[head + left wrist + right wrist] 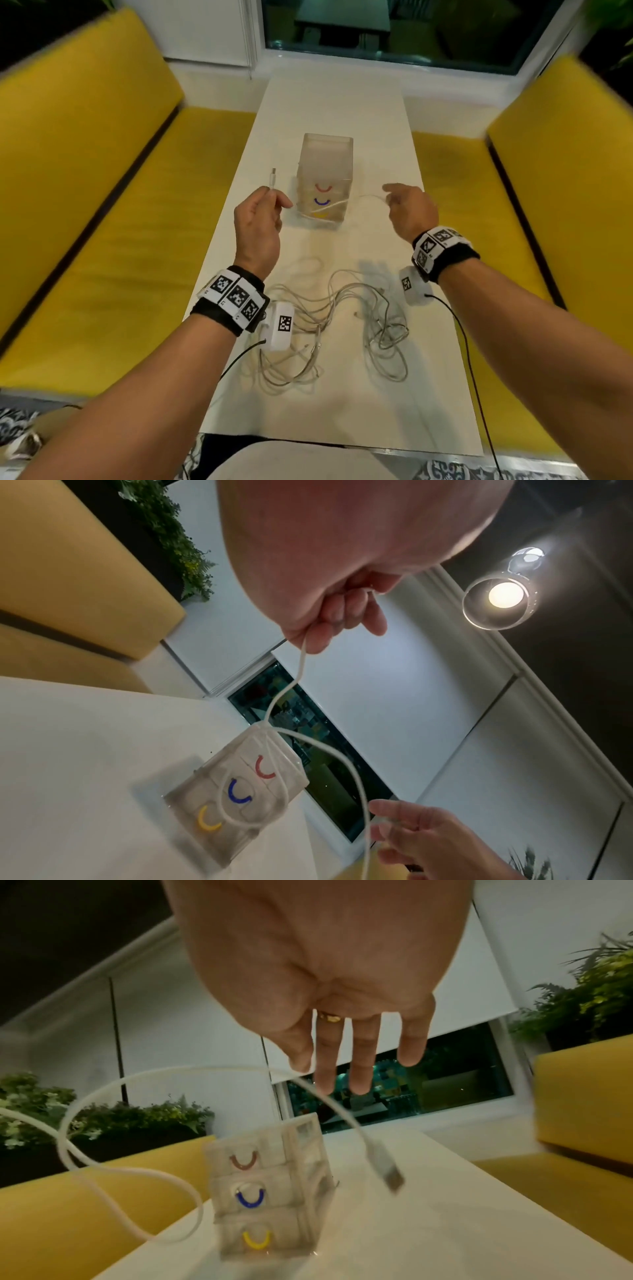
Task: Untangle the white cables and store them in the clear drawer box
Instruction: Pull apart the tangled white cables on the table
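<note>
The cables are white on a white desk. The box is frosted clear, its three handles red, blue and yellow. Yellow sofas flank it. The wristbands are black with black-and-white square tags.

A narrow white table runs up the centre of the head view. A clear three-drawer box, with red, blue and yellow curved handles, stands upright on it at mid-frame. A tangled heap of white cables lies on the tabletop in the lower centre, well apart from the box.
</note>
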{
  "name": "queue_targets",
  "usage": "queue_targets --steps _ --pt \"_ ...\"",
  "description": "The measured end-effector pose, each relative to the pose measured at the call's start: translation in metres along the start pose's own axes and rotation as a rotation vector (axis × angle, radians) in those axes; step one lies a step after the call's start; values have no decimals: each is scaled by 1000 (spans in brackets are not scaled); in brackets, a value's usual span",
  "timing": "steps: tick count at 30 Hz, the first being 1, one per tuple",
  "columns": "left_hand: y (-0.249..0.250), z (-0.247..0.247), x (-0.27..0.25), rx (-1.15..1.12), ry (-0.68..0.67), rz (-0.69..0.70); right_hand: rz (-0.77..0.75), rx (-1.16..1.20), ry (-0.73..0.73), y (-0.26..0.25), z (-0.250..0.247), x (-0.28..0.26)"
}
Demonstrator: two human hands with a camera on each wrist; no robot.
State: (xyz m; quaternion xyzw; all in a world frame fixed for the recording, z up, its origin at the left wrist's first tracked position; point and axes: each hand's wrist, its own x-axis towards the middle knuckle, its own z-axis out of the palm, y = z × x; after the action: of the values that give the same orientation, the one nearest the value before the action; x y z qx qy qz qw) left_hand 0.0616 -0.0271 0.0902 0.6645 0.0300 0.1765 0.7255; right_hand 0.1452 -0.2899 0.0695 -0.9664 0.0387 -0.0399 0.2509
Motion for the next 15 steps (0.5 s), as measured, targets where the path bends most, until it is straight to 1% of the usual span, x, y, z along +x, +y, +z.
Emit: queue_targets --steps 2,4,6,8,11,13,15 --pt "-5 0 0 -7 15 1 63 -71 -25 3 5 -4" --pt "-11 2 -1 5 8 -1 70 -94 -67 4 13 -15" --pt "-17 4 -5 19 3 -13 81 -102 -174 7 23 -27" --pt "-23 5 -8 32 -7 -18 119 -77 -327 11 32 -41" --pt "-31 8 -14 52 -28 -16 101 -83 -529 21 51 -64" --pt "-33 9 -18 64 -41 -19 85 -138 -621 29 66 -79" --pt "-34 10 -22 72 -52 -34 101 -184 -658 36 80 -93"
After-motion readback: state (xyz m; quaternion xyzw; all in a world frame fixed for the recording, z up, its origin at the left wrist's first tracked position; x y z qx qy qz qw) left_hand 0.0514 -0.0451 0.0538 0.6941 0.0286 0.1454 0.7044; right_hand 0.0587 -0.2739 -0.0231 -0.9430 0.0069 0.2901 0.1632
